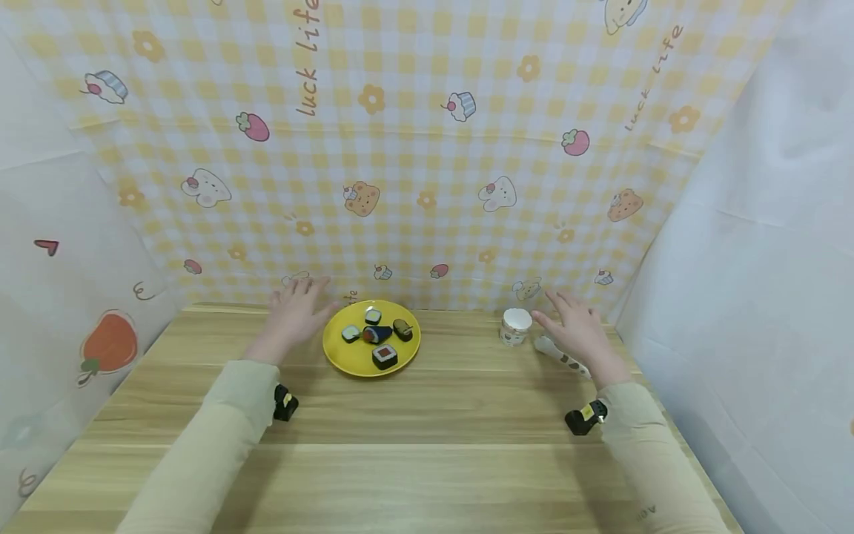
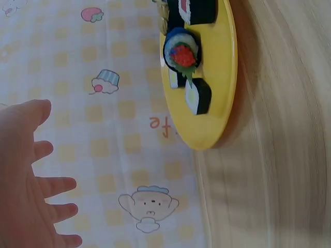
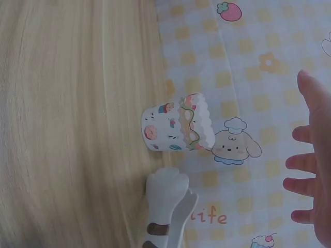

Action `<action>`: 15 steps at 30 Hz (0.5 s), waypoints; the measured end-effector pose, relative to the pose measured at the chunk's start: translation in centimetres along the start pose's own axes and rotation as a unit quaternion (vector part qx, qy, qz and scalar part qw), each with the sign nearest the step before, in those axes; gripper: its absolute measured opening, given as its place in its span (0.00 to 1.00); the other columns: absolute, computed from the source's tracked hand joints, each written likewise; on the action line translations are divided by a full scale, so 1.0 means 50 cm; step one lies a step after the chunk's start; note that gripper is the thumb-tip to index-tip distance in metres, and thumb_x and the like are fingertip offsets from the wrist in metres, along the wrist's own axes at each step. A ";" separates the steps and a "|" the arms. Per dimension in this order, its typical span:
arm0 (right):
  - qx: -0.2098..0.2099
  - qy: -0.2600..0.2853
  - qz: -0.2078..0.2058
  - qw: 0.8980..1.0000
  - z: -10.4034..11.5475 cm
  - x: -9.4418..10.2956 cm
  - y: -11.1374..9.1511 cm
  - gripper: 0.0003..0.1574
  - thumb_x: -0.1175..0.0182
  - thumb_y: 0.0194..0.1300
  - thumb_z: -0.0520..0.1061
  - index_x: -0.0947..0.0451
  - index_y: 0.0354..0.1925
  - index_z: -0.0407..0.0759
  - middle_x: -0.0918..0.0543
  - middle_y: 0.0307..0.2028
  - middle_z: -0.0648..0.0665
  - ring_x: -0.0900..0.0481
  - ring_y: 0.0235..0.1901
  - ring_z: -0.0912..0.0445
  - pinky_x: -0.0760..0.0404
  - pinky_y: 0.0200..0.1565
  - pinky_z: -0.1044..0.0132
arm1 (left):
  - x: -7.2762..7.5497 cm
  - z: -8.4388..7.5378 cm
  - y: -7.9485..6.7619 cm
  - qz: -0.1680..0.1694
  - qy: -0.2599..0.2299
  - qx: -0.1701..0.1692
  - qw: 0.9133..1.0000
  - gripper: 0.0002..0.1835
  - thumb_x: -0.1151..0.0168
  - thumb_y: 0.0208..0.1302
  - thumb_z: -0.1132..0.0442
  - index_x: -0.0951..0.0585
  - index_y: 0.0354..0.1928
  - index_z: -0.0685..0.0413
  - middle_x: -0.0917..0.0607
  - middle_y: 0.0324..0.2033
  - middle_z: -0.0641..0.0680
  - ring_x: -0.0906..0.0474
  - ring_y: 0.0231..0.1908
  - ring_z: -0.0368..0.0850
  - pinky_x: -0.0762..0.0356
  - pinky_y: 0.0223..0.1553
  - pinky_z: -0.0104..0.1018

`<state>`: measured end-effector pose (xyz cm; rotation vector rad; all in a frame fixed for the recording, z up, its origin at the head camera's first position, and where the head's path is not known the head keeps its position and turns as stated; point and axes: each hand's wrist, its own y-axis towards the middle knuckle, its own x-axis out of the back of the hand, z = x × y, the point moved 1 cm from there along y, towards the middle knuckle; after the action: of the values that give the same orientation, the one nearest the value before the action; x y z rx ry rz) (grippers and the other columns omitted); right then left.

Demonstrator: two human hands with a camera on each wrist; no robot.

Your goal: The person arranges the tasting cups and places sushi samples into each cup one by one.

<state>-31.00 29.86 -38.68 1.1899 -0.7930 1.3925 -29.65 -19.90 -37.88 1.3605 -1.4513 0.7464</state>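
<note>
My left hand (image 1: 293,317) hovers with spread fingers just left of a yellow plate (image 1: 340,360). On that plate lie several toy sushi pieces, among them a dark cone-shaped hand roll (image 1: 379,334) and a square roll with a red centre (image 1: 385,357). In the left wrist view the left hand (image 2: 26,181) holds nothing. My right hand (image 1: 579,335), fingers apart, is over white cat-paw tongs (image 1: 560,357) with brown spots. Beside the tongs stands a white paper cup (image 3: 176,124) with a scalloped rim and printed pictures. The right hand (image 3: 318,155) touches neither.
A wooden table (image 1: 427,475) carries everything. Behind it hangs a yellow checked cloth (image 1: 414,163) with printed animals and cakes, and white cloths hang at the left (image 1: 60,222) and right (image 1: 767,259). Both wrists wear small black devices.
</note>
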 end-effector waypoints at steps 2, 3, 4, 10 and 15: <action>-0.001 0.016 -0.001 1.000 0.000 -0.004 0.000 0.50 0.60 0.70 0.71 0.48 0.73 0.38 0.46 0.69 0.27 0.50 0.67 0.31 0.60 0.62 0.28 | -0.005 -0.008 0.004 -0.009 -0.001 -0.006 1.000 0.37 0.56 0.72 0.40 0.43 0.72 0.55 0.42 0.67 0.69 0.55 0.67 0.70 0.65 0.62 0.74; -0.002 0.024 -0.003 1.000 0.000 -0.006 0.000 0.50 0.60 0.70 0.71 0.48 0.73 0.38 0.45 0.69 0.27 0.50 0.67 0.31 0.60 0.62 0.29 | -0.007 -0.012 0.006 -0.013 -0.001 -0.009 1.000 0.36 0.56 0.71 0.40 0.42 0.72 0.56 0.41 0.67 0.69 0.53 0.67 0.70 0.64 0.62 0.74; -0.003 0.032 -0.005 0.999 0.000 -0.008 0.000 0.50 0.59 0.70 0.71 0.48 0.73 0.38 0.45 0.68 0.27 0.50 0.67 0.31 0.60 0.63 0.29 | -0.008 -0.016 0.007 -0.017 0.000 -0.012 1.000 0.36 0.55 0.71 0.40 0.41 0.72 0.56 0.40 0.66 0.68 0.52 0.67 0.70 0.63 0.62 0.74; -0.014 0.075 -0.009 0.997 -0.001 -0.022 -0.004 0.48 0.57 0.71 0.67 0.50 0.73 0.35 0.44 0.69 0.29 0.49 0.67 0.32 0.54 0.65 0.34 | -0.018 -0.036 0.016 -0.017 -0.011 -0.014 1.000 0.37 0.58 0.71 0.38 0.41 0.72 0.56 0.38 0.66 0.67 0.50 0.67 0.68 0.61 0.63 0.71; -0.020 0.100 -0.014 0.995 0.003 -0.035 -0.008 0.52 0.58 0.70 0.70 0.52 0.73 0.34 0.45 0.68 0.27 0.49 0.67 0.32 0.50 0.65 0.36 | -0.030 -0.050 0.021 -0.018 -0.047 -0.016 0.999 0.35 0.56 0.72 0.41 0.40 0.72 0.55 0.38 0.67 0.65 0.49 0.68 0.66 0.61 0.64 0.70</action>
<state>-30.73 29.29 -40.35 1.0091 -0.6586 1.4394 -30.24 -16.85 -38.24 1.4102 -1.5027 0.6406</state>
